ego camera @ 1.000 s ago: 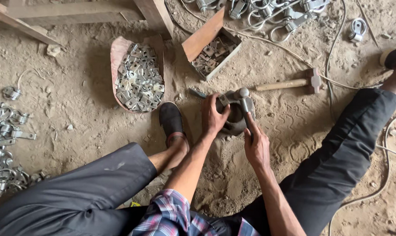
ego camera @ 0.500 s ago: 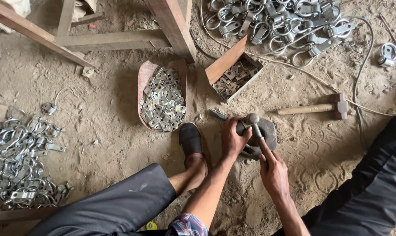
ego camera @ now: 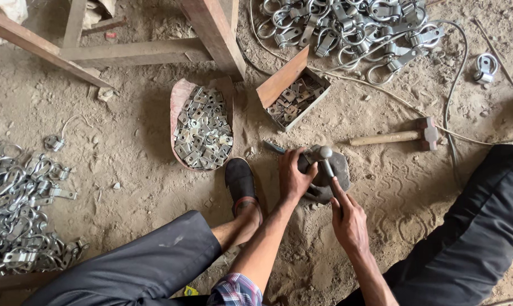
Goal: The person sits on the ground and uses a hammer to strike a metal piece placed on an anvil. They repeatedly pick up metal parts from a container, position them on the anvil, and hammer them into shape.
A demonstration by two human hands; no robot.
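Note:
My left hand (ego camera: pixel 293 174) grips a small metal clamp piece on top of a dark stone block (ego camera: pixel 331 174) that rests on the sandy floor between my legs. My right hand (ego camera: pixel 348 218) reaches up from below, its fingers closed on a short metal pin with a round head (ego camera: pixel 326 160) standing on the block. What exactly sits under the left fingers is hidden.
A wooden-handled hammer (ego camera: pixel 392 136) lies right of the block. A reddish tray of flat metal plates (ego camera: pixel 202 127) and a cardboard box of small parts (ego camera: pixel 295 97) sit ahead. Piles of metal clamps lie top right (ego camera: pixel 347 28) and far left (ego camera: pixel 18 209). Wooden frame legs (ego camera: pixel 211 34) stand behind.
The view has shifted, so the hands and block now sit further right and lower in frame. Both hands stay on the block, with the pin still held.

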